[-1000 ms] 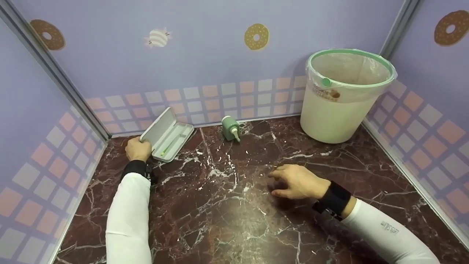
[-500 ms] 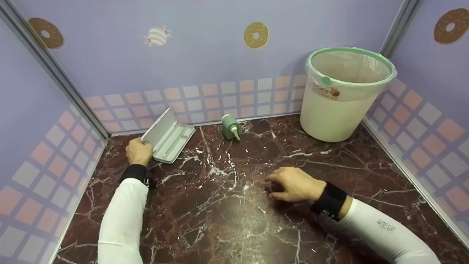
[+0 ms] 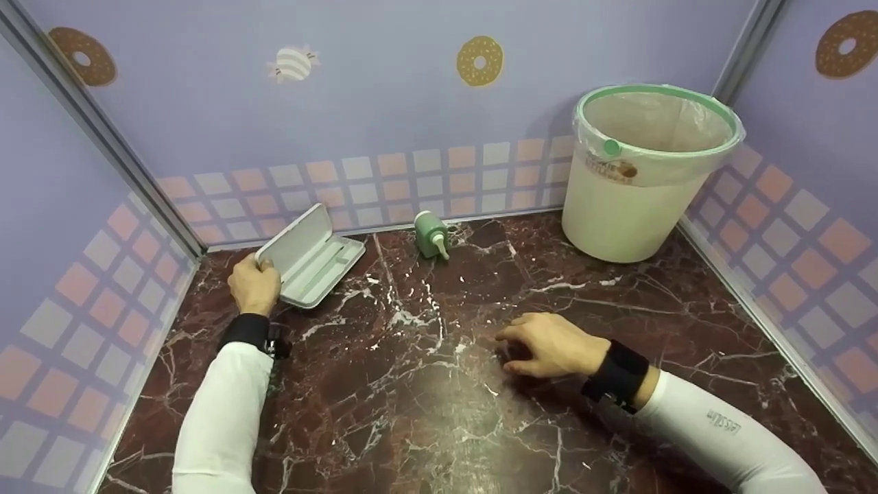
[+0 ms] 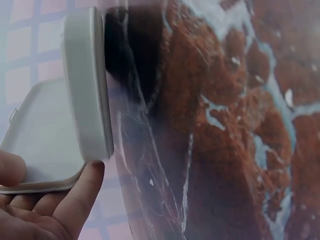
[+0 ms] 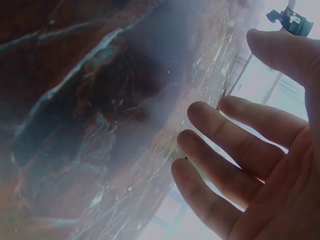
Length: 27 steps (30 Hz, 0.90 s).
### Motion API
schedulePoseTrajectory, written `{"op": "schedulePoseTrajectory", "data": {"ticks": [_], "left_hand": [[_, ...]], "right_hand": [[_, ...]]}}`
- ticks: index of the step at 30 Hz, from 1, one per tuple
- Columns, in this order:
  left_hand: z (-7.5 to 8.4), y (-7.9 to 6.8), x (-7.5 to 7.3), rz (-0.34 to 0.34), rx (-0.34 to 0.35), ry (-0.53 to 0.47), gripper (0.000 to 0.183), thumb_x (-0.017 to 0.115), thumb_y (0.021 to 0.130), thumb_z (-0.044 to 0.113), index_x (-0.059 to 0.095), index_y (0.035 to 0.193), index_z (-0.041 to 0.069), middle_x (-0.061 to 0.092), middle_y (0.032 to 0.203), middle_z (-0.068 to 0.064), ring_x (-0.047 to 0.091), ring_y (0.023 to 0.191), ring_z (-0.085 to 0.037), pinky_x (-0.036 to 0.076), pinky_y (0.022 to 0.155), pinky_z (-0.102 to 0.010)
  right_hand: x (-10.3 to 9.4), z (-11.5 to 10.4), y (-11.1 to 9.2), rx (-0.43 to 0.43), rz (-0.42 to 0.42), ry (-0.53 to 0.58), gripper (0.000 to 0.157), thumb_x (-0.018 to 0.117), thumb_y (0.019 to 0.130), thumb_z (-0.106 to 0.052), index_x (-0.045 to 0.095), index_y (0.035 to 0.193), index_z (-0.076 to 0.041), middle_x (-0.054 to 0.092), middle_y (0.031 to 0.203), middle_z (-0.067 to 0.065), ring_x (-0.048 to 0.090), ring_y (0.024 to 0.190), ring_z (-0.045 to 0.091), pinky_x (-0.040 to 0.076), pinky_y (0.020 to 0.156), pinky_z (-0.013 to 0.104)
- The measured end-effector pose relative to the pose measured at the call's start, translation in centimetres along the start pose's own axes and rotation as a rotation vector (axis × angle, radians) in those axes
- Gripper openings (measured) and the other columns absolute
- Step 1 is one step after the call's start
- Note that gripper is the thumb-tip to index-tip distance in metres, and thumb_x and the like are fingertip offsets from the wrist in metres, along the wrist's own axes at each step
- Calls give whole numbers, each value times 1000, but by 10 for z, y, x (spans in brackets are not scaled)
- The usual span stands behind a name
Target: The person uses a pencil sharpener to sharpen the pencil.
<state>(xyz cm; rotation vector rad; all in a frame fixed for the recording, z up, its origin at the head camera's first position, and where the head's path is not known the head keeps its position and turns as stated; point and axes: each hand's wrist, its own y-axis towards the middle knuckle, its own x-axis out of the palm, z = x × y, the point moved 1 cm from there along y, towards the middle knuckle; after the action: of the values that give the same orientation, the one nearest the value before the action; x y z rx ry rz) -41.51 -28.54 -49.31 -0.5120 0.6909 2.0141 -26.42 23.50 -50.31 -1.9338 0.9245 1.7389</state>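
My left hand (image 3: 255, 285) grips the near end of an opened white pencil case (image 3: 319, 274). Its lid stands up at the back, and the compartmented tray faces me. In the left wrist view the thumb lies on the inner side of the lid (image 4: 42, 130), with fingers behind it; one fingertip touches the tray's corner (image 4: 90, 100). A thin, dark-tipped stick shows faintly in the tray in the head view. Over the table at right, my right hand (image 3: 555, 345) holds nothing; its fingers are loosely bent and spread in the right wrist view.
A green squeeze bottle (image 3: 431, 233) with a white nozzle stands by the back wall. At the back right is a white bin (image 3: 621, 213) with a green rim and clear liner. Patterned walls enclose the dark red marbled table (image 3: 411, 412) at back and sides.
The left hand and the case's near end have shifted slightly left, and the case looks more tilted. The green pencil visible in the tray before now hardly shows. The right hand moved slightly left, then stayed still.
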Motion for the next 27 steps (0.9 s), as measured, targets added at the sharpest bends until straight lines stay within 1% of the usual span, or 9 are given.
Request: {"op": "schedulePoseTrajectory", "data": {"ticks": [4, 7, 10, 12, 15, 19, 22, 24, 27], "left_hand": [[2, -3, -2, 24, 9, -53, 27, 57, 109, 17, 72, 111, -6, 76, 128, -33, 68, 127, -60, 51, 111, -68], [3, -7, -2, 57, 18, -72, 28, 57, 110, 16, 71, 114, -7, 75, 131, -34, 67, 128, -61, 51, 111, -68], [7, -12, -2, 89, 42, -96, 26, 58, 110, 15, 69, 114, -8, 74, 131, -35, 67, 126, -62, 51, 109, -69], [12, -16, -1, 97, 67, -118, 25, 58, 110, 14, 68, 112, -8, 75, 127, -36, 68, 122, -62, 51, 106, -69], [20, -25, 2, 91, 104, -148, 23, 60, 110, 14, 69, 109, -7, 77, 118, -35, 71, 110, -58, 52, 96, -64], [29, -42, 7, 64, 136, -177, 22, 62, 110, 14, 69, 103, -6, 78, 107, -32, 71, 98, -49, 49, 83, -50], [35, -54, 10, 33, 156, -197, 21, 63, 110, 14, 68, 98, -4, 79, 105, -29, 71, 95, -44, 47, 81, -41], [38, -61, 13, 12, 174, -210, 23, 64, 109, 13, 65, 94, -3, 78, 100, -29, 69, 92, -41, 46, 80, -39], [45, -71, 17, -6, 220, -220, 24, 65, 108, 11, 63, 90, -3, 74, 93, -27, 64, 85, -36, 43, 77, -37]], "right_hand": [[0, -1, 2, -9, 0, 3, 46, 85, 94, -38, 79, 131, -12, 84, 119, 5, 80, 110, 29, 66, 97, 50], [1, -2, 3, -21, 4, 6, 46, 85, 94, -38, 79, 131, -12, 84, 119, 5, 80, 110, 29, 66, 97, 49], [2, -2, 3, -23, 10, 7, 46, 84, 94, -37, 79, 131, -12, 84, 120, 5, 80, 110, 28, 67, 97, 49], [2, -3, 3, -18, 16, 11, 47, 84, 94, -37, 78, 133, -12, 84, 120, 6, 81, 110, 28, 67, 97, 49], [3, -4, 2, -16, 28, 30, 50, 82, 96, -36, 76, 138, -10, 84, 122, 6, 81, 108, 27, 67, 95, 49], [4, -6, 3, -33, 64, 60, 49, 80, 98, -34, 75, 140, -10, 85, 117, 5, 81, 97, 21, 68, 89, 47], [3, -6, 5, -59, 108, 91, 44, 82, 98, -31, 76, 136, -9, 83, 111, 4, 81, 90, 20, 69, 83, 43], [2, -7, 6, -76, 142, 107, 41, 84, 97, -26, 77, 133, -9, 83, 109, 5, 81, 88, 20, 69, 80, 40], [1, -7, 7, -94, 188, 121, 40, 87, 94, -20, 77, 130, -8, 82, 107, 6, 81, 85, 21, 69, 77, 37]]}}
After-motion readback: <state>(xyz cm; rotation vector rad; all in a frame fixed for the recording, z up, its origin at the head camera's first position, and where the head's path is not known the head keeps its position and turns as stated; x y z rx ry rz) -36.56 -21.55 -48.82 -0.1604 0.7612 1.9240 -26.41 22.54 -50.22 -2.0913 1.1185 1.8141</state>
